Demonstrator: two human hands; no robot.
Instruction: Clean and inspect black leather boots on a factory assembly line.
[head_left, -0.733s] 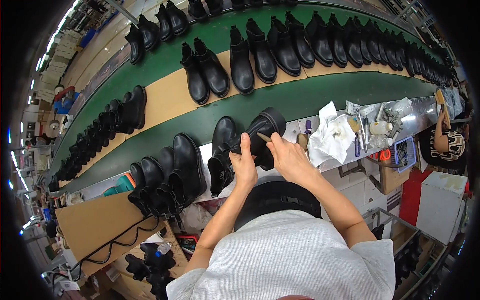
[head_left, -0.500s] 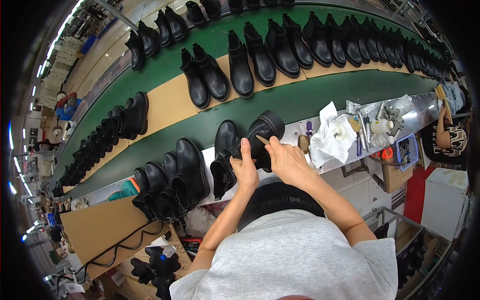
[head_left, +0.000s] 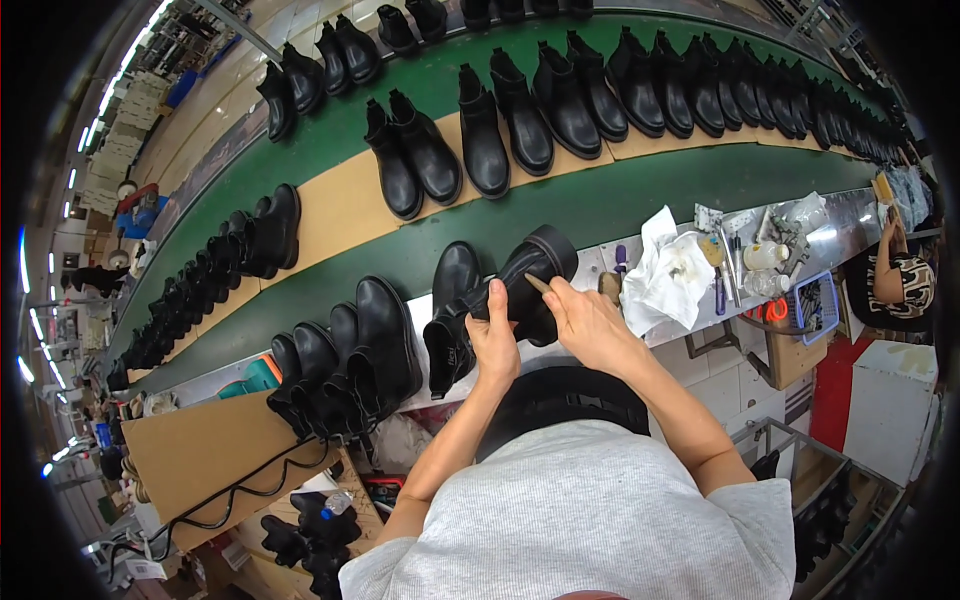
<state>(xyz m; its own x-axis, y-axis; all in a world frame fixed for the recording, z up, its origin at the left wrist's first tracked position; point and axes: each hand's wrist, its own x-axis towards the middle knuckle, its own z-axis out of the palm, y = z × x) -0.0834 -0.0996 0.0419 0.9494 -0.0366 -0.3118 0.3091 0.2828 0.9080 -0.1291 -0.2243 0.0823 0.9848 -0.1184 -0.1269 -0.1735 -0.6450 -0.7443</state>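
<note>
A black leather boot (head_left: 530, 282) is tilted in front of me, its heel end up and to the right. My left hand (head_left: 493, 340) grips it with the thumb raised along its side. My right hand (head_left: 592, 325) is closed around a tan, pointed stick (head_left: 538, 284), whose tip meets the boot's surface; the stick's exact kind does not show. Just left of the held boot, another black boot (head_left: 455, 268) rests on the metal bench edge. Several more black boots (head_left: 380, 330) lie farther left along the same edge.
Rows of black boots (head_left: 485, 140) stand on the green conveyor (head_left: 640, 185) ahead. At right are a crumpled white cloth (head_left: 668, 275), small bottles (head_left: 765, 256), a screwdriver-like purple tool (head_left: 719, 292) and a blue basket (head_left: 815, 303). Another person's arm (head_left: 886, 265) shows at far right.
My right hand and the stick have shifted slightly right and down. The held boot has also moved a little to the right, still in my left hand.
</note>
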